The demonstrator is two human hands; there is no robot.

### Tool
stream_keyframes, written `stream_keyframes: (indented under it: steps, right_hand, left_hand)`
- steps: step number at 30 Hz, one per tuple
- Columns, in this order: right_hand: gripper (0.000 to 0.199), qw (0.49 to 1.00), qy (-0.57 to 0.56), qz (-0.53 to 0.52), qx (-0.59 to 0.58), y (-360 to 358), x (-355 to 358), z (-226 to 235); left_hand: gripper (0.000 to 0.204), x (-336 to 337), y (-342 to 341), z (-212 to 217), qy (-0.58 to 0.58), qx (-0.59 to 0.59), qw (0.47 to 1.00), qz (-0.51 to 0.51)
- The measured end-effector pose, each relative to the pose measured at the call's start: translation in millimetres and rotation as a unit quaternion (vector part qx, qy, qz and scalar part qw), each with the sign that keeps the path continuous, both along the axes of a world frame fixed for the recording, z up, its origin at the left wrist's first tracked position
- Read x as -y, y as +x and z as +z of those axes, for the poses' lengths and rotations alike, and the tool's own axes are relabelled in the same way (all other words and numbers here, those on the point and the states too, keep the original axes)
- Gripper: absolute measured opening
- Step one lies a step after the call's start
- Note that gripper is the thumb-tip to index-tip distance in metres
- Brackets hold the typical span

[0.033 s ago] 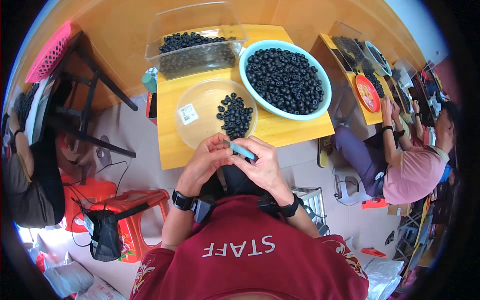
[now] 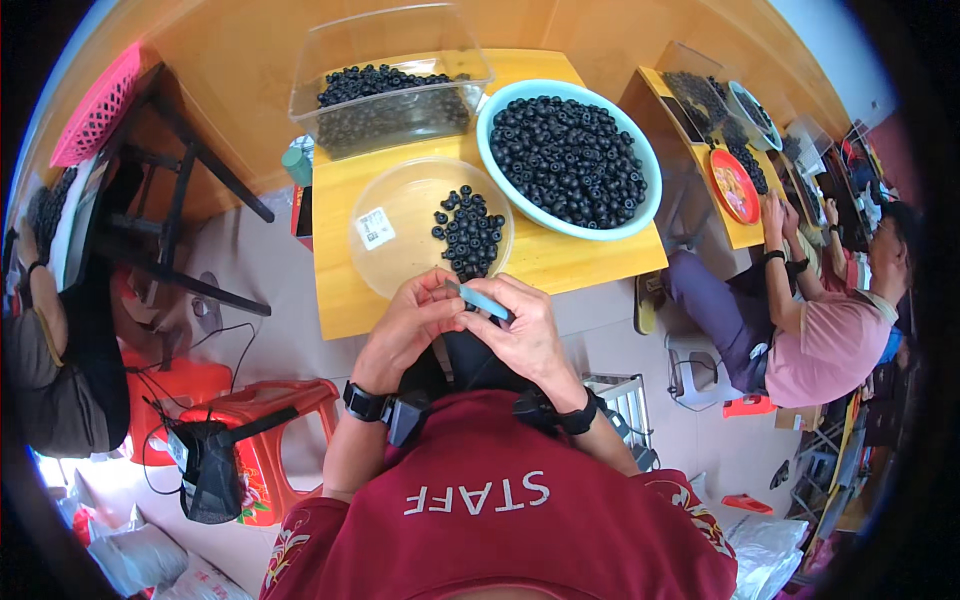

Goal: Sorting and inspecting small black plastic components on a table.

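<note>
My right hand [image 2: 528, 335] is wrapped round a light blue utility knife [image 2: 486, 302], its short blade end directed left at my other hand. My left hand [image 2: 408, 318] is closed in a pinch beside the blade; what its fingertips hold is too small and covered to name. Both hands meet over the table's near edge. Just beyond them, a shallow clear round tray [image 2: 395, 190] with a white label carries a small heap of black ring-like parts [image 2: 474, 230]. A pale blue bowl [image 2: 600, 235], heaped with the same black parts, stands right of the tray.
Behind the tray, a clear plastic box [image 2: 345, 45] holds more black parts on the yellow table [image 2: 560, 268]. A green-lidded container [image 2: 297, 165] stands at its left. Red stools [image 2: 290, 420] are at lower left. A person [image 2: 830, 345] sits at another table on the right.
</note>
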State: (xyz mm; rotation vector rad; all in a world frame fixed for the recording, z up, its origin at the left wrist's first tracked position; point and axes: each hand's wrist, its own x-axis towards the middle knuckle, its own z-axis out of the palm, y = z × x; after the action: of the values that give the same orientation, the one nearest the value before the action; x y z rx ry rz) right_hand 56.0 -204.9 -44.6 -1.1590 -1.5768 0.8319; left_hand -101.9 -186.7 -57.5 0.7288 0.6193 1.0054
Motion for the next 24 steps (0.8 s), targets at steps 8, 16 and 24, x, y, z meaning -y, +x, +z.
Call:
stream_keyframes:
  steps: [8, 16, 24]
  right_hand:
    - [0.022, 0.999, 0.003, 0.008, 0.041, 12.7, 0.7, -1.1]
    - [0.031, 0.968, 0.049, -0.195, 0.147, 87.7, -69.0, 9.2]
    - [0.034, 0.965, 0.090, -0.224, 0.102, 73.7, -53.9, 18.9]
  left_hand:
    - [0.022, -11.7, -5.0, -19.5, -0.056, -0.013, 0.995, -0.085]
    - [0.016, -19.8, -22.0, -38.5, 0.070, -0.211, 0.974, 0.052]
    - [0.011, -34.2, -22.5, -41.1, 0.136, -0.339, 0.927, 0.090]
